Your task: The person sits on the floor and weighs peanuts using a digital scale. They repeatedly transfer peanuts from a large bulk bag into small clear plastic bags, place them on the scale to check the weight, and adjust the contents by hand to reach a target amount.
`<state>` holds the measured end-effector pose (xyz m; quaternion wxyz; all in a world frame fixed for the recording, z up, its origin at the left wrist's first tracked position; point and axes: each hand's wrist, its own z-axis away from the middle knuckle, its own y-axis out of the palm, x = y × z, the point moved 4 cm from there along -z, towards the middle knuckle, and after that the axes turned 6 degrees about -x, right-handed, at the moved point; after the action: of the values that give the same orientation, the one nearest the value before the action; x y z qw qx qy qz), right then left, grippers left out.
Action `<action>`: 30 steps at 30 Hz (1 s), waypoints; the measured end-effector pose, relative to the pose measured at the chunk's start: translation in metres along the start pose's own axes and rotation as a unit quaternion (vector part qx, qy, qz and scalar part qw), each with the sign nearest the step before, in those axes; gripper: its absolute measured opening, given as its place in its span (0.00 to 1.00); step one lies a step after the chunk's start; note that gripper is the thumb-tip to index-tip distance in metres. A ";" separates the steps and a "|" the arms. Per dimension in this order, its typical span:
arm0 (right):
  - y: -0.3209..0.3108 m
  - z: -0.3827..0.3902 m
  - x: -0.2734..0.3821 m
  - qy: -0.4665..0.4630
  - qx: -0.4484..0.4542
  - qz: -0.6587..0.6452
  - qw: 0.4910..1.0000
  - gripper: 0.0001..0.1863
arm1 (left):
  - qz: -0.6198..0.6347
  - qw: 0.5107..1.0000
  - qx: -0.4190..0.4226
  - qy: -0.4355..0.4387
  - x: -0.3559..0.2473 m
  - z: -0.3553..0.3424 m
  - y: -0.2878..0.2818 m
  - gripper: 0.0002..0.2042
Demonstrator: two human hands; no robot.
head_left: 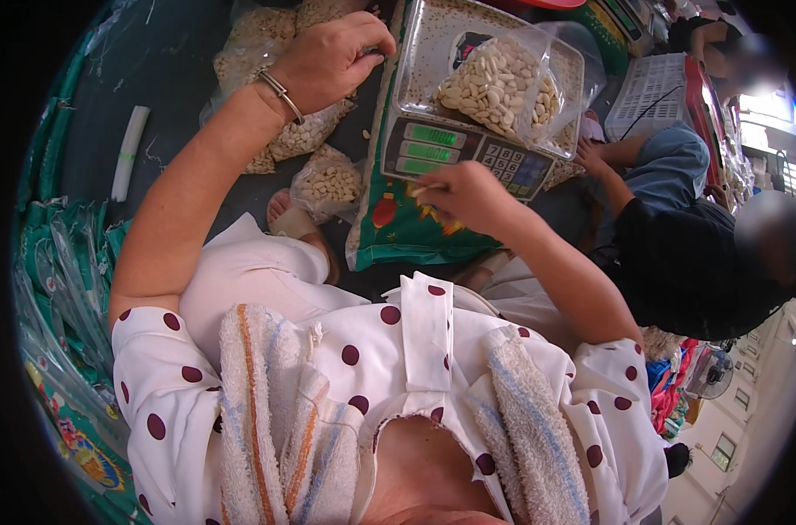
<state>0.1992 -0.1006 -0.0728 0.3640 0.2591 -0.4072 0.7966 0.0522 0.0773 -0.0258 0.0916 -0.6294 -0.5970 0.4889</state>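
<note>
A clear plastic bag of flat white beans (494,87) lies on the metal tray (418,83) of a digital scale. The scale's green-lit display panel (428,144) and keypad (503,164) face me. My left hand (341,57), with a bangle at its wrist, is closed at the tray's left side; a small dark thing shows at its fingertips, too little to name. Just in front of the display, my right hand (472,197) has its fingers pinched together. A small pale bit shows at the fingertips, and I cannot make out what it is.
Several bags of beans (258,39) lie on the floor at left, a smaller one (326,182) near my foot. A green printed sack (415,227) lies beneath the scale. A white tube (131,153) and green packaging (56,289) are leftward. Another person (687,254) sits right, near a white basket (647,92).
</note>
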 end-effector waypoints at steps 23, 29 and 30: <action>-0.233 0.064 -0.081 0.133 -0.395 -0.196 0.887 0.39 | 0.042 0.999 0.009 0.031 -0.019 -0.013 0.029 0.13; -0.251 0.046 -0.053 0.092 -0.420 -0.066 0.900 0.32 | 0.052 0.997 0.006 0.050 -0.039 -0.033 0.045 0.16; -0.253 0.047 -0.050 0.063 -0.434 -0.042 0.898 0.30 | 0.054 0.997 0.004 0.047 -0.040 -0.035 0.046 0.16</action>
<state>0.4354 -0.0564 0.0332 0.4983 0.0413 -0.6772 0.5398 0.1152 0.0477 -0.0203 0.0953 -0.6825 -0.5553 0.4656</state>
